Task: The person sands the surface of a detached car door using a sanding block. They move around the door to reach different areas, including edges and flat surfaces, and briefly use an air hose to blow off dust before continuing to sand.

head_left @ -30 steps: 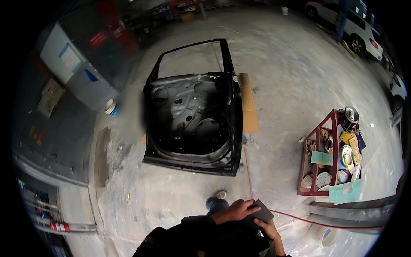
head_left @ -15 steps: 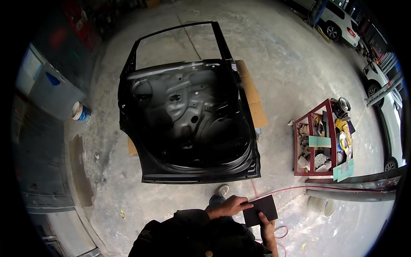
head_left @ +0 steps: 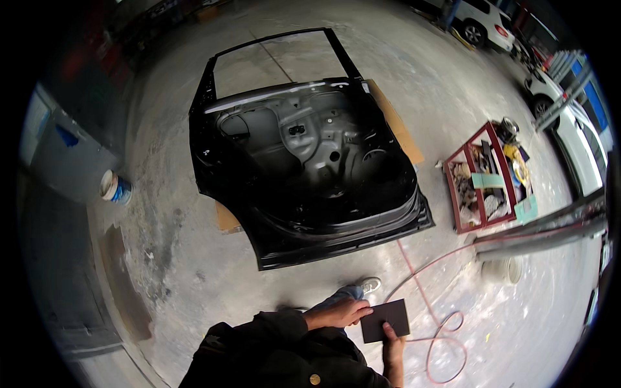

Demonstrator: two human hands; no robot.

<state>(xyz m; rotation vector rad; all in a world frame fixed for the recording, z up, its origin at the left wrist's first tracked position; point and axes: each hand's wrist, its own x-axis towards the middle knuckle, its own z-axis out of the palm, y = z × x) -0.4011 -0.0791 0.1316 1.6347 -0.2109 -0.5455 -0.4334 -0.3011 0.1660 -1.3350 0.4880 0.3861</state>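
A dark, square sheet point(head_left: 379, 313), like an abrasive pad, is held low in the view, over my legs. My left hand point(head_left: 343, 312) pinches its upper left edge with bent fingers. My right hand point(head_left: 392, 343) grips it from below, thumb on its face and the other fingers hidden. Beyond my feet a black car door panel point(head_left: 297, 213), inner side up, lies over cardboard point(head_left: 404, 139), its window frame pointing away from me.
A red-framed cart point(head_left: 467, 224) of supplies stands right of the door, near grey rails point(head_left: 537, 229) and a white bucket point(head_left: 502, 271). A pink hose point(head_left: 464, 343) loops beside my feet. A paint bucket point(head_left: 116, 187) is at left, white cars point(head_left: 486, 29) at back right.
My view has swung, so the door and cart sit higher in the picture and more hose shows. The sheet in my hands has turned flatter, toward my view, since a second ago.
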